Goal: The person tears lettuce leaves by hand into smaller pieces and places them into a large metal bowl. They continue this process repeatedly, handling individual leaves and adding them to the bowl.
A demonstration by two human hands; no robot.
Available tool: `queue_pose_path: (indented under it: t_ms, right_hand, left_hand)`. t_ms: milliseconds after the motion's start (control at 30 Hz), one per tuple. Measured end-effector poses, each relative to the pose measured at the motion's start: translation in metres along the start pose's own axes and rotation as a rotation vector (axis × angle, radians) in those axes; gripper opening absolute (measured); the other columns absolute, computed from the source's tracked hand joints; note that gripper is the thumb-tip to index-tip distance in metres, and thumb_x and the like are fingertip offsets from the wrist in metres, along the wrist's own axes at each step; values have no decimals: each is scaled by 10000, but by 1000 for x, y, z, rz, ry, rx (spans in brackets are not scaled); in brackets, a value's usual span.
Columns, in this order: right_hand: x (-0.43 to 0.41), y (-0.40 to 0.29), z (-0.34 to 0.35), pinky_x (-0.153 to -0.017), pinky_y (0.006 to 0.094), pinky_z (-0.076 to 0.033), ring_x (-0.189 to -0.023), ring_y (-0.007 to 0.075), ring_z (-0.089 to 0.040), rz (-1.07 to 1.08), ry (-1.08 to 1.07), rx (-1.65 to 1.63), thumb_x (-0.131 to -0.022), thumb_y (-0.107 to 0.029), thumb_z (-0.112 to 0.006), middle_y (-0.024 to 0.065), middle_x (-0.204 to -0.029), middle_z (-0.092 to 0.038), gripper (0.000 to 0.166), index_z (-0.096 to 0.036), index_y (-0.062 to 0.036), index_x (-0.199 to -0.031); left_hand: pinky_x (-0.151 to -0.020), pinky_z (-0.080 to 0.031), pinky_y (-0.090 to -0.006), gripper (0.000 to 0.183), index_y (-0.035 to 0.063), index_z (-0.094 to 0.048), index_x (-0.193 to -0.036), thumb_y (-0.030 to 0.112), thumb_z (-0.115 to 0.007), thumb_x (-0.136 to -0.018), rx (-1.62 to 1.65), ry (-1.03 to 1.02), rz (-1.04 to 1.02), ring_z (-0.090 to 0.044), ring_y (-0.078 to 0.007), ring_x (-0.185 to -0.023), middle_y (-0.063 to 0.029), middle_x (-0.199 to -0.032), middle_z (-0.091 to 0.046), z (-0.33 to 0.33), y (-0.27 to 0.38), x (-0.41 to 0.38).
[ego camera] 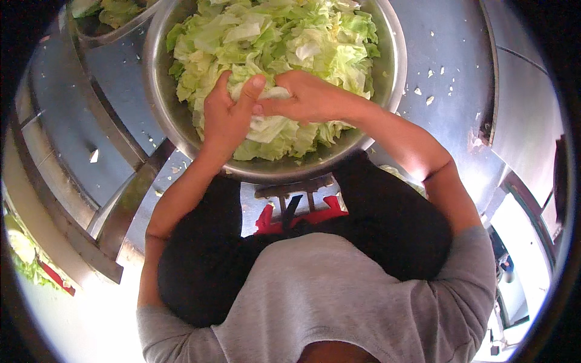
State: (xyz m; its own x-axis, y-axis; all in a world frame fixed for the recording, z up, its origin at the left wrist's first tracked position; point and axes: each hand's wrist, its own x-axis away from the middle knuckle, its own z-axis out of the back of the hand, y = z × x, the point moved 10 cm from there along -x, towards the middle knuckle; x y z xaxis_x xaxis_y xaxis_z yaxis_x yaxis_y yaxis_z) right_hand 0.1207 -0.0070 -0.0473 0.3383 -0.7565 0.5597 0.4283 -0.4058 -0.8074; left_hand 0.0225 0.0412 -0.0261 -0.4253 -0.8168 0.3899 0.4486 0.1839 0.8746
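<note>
A large round metal bowl (152, 86) stands in front of me, heaped with torn green and pale lettuce (290, 41). Both my hands are over its near half, close together. My left hand (231, 106) has its thumb raised and its fingers curled around pale lettuce leaves. From the other side my right hand (311, 97) pinches a whitish lettuce piece (274, 93) between thumb and fingers. The thumb of the left hand lies near the fingertips of the right. Some fingertips are hidden among the leaves.
Lettuce scraps (430, 100) dot the blue-grey surface to the right. Another container (120, 31) with lettuce is at the upper left. A metal frame (131, 199) runs along the left. More lettuce (22, 247) shows at the far left. My knees flank the bowl's near rim.
</note>
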Motion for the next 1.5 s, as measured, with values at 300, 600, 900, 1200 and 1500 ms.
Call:
queue_pose_path:
  t_ms: [300,600,900,1200,1500]
  right_hand:
    - [12,0,-5,-543,268,-481,-626,139,-570,-101,-13,-269,-778,-565,-667,72,-763,-567,660,-600,65,-963]
    - [4,-19,-3,-444,254,-445,-477,112,-545,79,83,-384,-863,-453,-601,48,-593,-579,462,-647,-1,-774]
    - [-67,79,38,-1073,460,-282,-1285,291,-382,256,473,351,-897,-481,-540,229,-1376,-413,590,-462,-107,-1346]
    - [11,-33,36,-716,468,-483,-773,362,-617,59,568,394,-926,-488,-463,218,-810,-633,540,-549,-10,-1162]
    - [34,-36,67,-774,470,-467,-874,412,-591,251,737,311,-913,-473,-493,265,-942,-606,532,-565,21,-1096]
  left_hand:
    - [-691,-486,-270,543,-74,-554,-1101,421,-613,-886,170,-22,21,-595,-136,-766,-104,-915,-644,-5,-11,-1]
    - [-692,-525,-296,456,-16,-566,-1096,408,-542,-930,916,-170,421,-630,-150,-805,-95,-957,-644,-32,-42,-2]
    - [-952,-415,-368,637,-20,-445,-1336,470,-478,-931,612,285,187,-514,-253,-1138,-164,-1279,-520,-6,-51,-64]
    - [-424,-430,-335,747,-70,-525,-1135,617,-544,-841,725,620,507,-536,-226,-532,-184,-944,-594,55,-87,-48]
    - [-884,-418,-484,542,37,-430,-1281,410,-552,-908,-70,29,-334,-541,-363,-1046,-199,-1311,-422,3,51,-24]
